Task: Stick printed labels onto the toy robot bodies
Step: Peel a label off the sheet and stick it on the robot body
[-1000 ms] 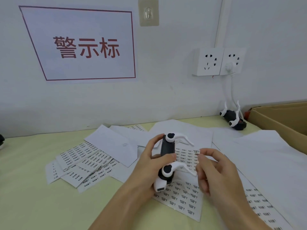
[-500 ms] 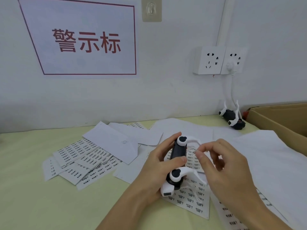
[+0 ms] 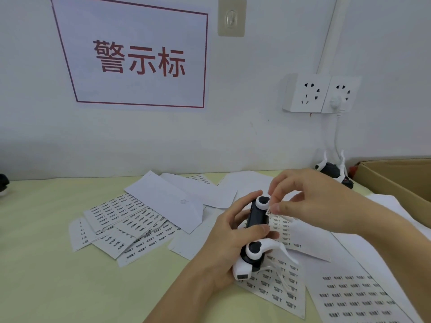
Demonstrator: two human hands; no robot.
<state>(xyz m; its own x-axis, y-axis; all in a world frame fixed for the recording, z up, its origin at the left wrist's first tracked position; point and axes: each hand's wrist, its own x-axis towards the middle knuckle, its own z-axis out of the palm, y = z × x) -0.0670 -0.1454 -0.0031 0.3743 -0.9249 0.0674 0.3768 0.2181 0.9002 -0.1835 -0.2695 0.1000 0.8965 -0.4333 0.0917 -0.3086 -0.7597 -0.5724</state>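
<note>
My left hand (image 3: 229,238) grips a black and white toy robot body (image 3: 256,220) above the table, thumb laid across its black middle. Its white legs stick out to the right. My right hand (image 3: 310,206) pinches a small printed label (image 3: 268,210) between thumb and forefinger, right beside the robot's upper white joint. A sheet of printed labels (image 3: 279,287) lies flat under both hands. A second toy robot (image 3: 332,170) lies at the back right near the wall, partly behind my right hand.
More label sheets (image 3: 121,224) and blank backing papers (image 3: 168,201) lie scattered to the left and right on the pale yellow table (image 3: 42,264). An open cardboard box (image 3: 396,180) stands at the far right. A dark object (image 3: 3,183) shows at the left edge.
My right hand has lifted off the label sheet with one label and carried it up to the top of the robot. The left hand keeps holding the robot.
</note>
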